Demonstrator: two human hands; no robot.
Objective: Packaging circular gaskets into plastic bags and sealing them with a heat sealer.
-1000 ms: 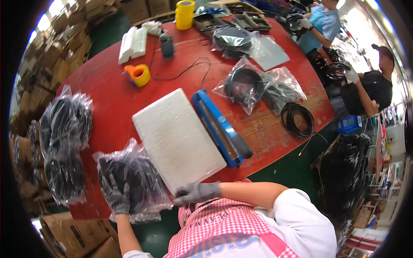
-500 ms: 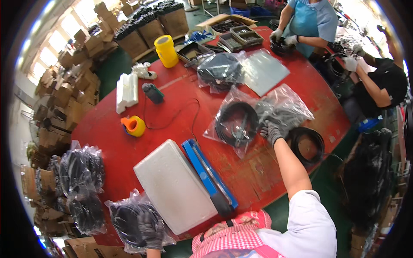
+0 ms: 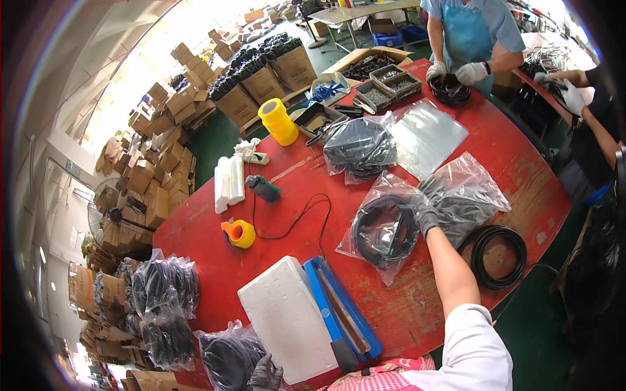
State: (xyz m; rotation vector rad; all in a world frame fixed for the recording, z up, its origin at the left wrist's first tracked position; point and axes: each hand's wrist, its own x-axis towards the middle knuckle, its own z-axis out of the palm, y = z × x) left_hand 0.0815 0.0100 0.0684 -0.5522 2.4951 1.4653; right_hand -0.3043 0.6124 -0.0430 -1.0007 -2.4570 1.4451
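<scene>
My right hand, in a dark grey glove, has its fingers closed at the edge of a clear plastic bag. A black coiled cable lies flat inside that bag. Just beyond and to the right, another clear bag of dark cable lies against it. Nearer the table's right edge is a bare black coil. At the lower edge, my left hand, gloved alike, has its fingers apart beside a bagged black coil. Nothing shows in its grasp.
A white foam block and a blue bag sealer lie before me on the red table. Yellow tape, a dark bottle and flat clear bags are farther off. Two people handle cables at upper right.
My view has shifted, so the table sits lower and farther right. My left hand has come off the bagged coil. My right hand has moved slightly left and away from me across the bags.
</scene>
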